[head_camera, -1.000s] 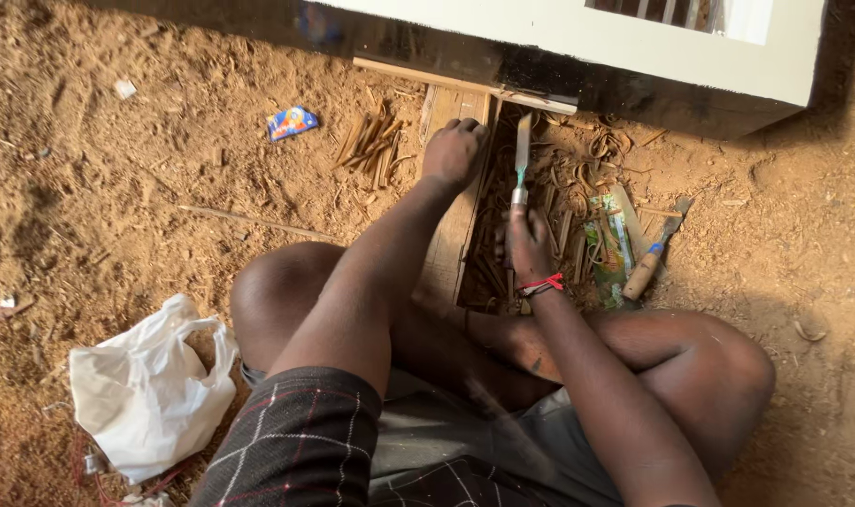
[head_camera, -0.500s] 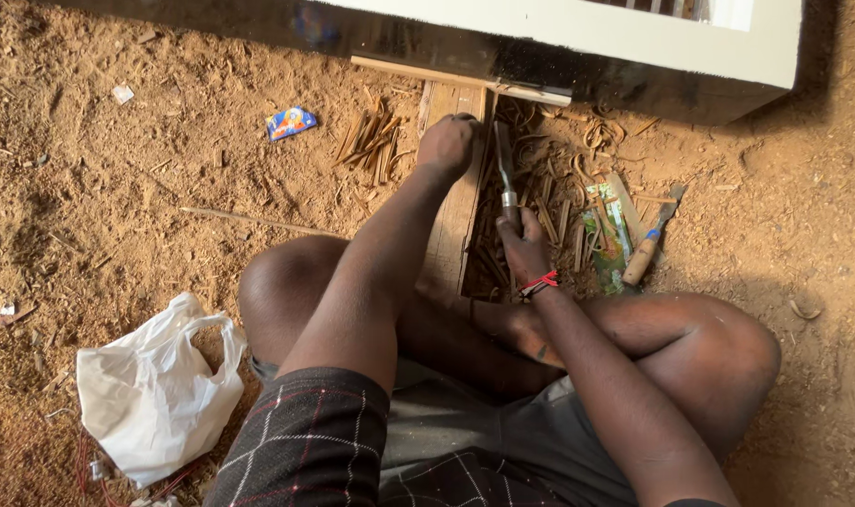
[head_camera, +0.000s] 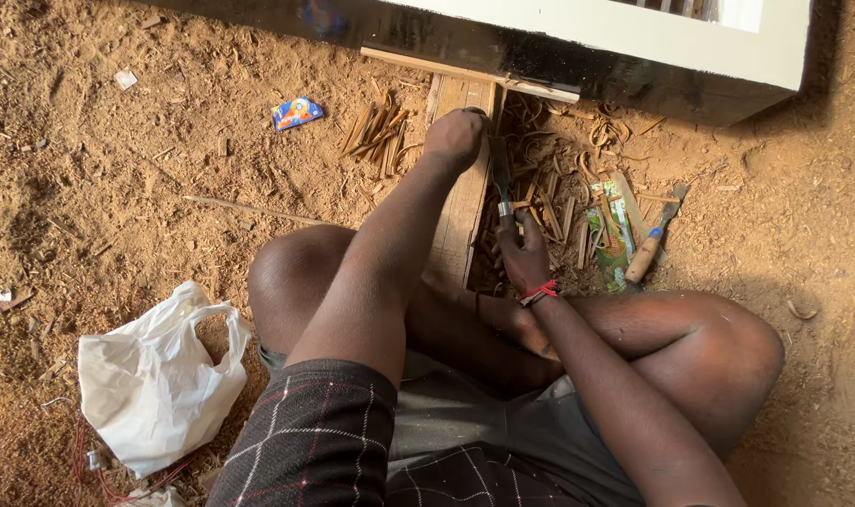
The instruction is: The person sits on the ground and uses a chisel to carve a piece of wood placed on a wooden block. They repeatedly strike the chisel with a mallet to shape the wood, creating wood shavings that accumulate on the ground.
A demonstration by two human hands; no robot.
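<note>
Gripping a chisel (head_camera: 500,178) upright, right hand (head_camera: 524,252) fingers closed round its handle, left hand (head_camera: 455,138) fisted on the wooden plank (head_camera: 457,216), shavings (head_camera: 378,141) beside, sandy ground (head_camera: 117,188)

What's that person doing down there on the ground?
A person sits on sandy ground working a wooden plank that lies in front of them. The right hand grips a chisel, its blade pointing along the plank's edge, while the left hand presses on the plank's far end. Wood chips lie scattered around, a second chisel lies to the right, and a white plastic bag sits on the left.
</note>
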